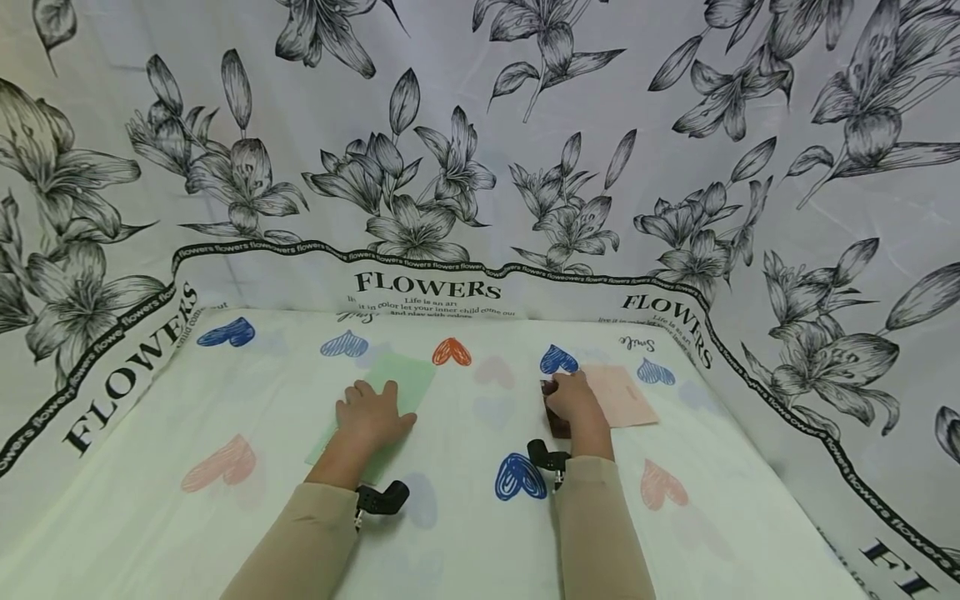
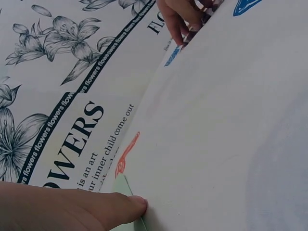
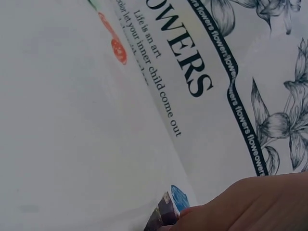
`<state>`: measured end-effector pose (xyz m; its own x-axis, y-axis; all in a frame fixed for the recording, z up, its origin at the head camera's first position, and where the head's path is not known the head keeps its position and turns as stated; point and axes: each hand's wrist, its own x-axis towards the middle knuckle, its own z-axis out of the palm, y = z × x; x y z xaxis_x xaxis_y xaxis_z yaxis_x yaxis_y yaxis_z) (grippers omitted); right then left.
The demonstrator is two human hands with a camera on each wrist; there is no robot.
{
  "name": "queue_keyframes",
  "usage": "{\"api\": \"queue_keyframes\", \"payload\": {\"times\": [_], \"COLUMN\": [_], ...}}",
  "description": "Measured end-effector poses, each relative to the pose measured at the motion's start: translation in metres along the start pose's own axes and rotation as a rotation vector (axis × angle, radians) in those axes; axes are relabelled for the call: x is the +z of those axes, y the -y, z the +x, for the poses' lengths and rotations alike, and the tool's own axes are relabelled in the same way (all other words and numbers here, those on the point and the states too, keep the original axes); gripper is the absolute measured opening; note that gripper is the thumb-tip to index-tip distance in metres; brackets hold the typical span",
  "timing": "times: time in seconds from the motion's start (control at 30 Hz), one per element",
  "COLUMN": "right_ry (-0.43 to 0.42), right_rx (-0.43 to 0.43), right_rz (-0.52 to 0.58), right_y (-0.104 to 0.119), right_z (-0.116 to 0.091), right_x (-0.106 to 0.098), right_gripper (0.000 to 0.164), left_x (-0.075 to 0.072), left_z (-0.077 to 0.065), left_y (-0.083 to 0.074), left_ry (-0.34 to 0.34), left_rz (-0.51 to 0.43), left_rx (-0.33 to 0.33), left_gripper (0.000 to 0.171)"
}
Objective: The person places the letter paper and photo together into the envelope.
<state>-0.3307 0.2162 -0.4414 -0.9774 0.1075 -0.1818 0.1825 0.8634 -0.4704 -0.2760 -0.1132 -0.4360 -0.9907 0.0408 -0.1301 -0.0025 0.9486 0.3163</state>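
Note:
My left hand rests with spread fingers on a light green sheet of paper lying on the table. One of its digits reaches over the sheet's edge in the left wrist view. On the right, my right hand pinches a flat, dark maroon patterned piece between thumb and fingers. That piece shows a dark, mottled corner in the right wrist view; the hand hides the rest of it. A pink sheet of paper lies beside and partly behind the right hand.
A white cloth with printed hearts covers the table. Behind it and along both sides stands a white curtain with black flower drawings and lettering. Both wrists wear small black camera mounts.

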Motion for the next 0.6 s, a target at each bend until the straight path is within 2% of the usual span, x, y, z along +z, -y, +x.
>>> {"api": "queue_keyframes", "payload": {"times": [0.13, 0.2, 0.37, 0.5, 0.6], "right_ry": [-0.041, -0.088, -0.224, -0.299, -0.307], "right_rx": [0.041, 0.033, -0.017, -0.025, -0.035], "right_rz": [0.083, 0.08, 0.015, 0.064, 0.097], "right_y": [-0.004, -0.006, -0.01, -0.006, -0.002], "right_z": [-0.001, -0.001, 0.003, 0.001, -0.003], "right_x": [-0.003, -0.004, -0.01, -0.019, -0.027], "right_gripper": [0.062, 0.056, 0.029, 0.024, 0.023], "left_x": [0.0, 0.001, 0.003, 0.005, 0.004], "left_z": [0.0, 0.0, 0.001, 0.003, 0.003], "left_y": [0.001, 0.001, 0.002, 0.002, 0.002], "left_ry": [0.0, 0.0, 0.0, -0.005, -0.006], "left_rz": [-0.023, -0.043, -0.102, -0.115, -0.104], "left_rx": [0.011, 0.023, 0.067, 0.074, 0.086], "left_gripper": [0.076, 0.08, 0.088, 0.088, 0.083]}}
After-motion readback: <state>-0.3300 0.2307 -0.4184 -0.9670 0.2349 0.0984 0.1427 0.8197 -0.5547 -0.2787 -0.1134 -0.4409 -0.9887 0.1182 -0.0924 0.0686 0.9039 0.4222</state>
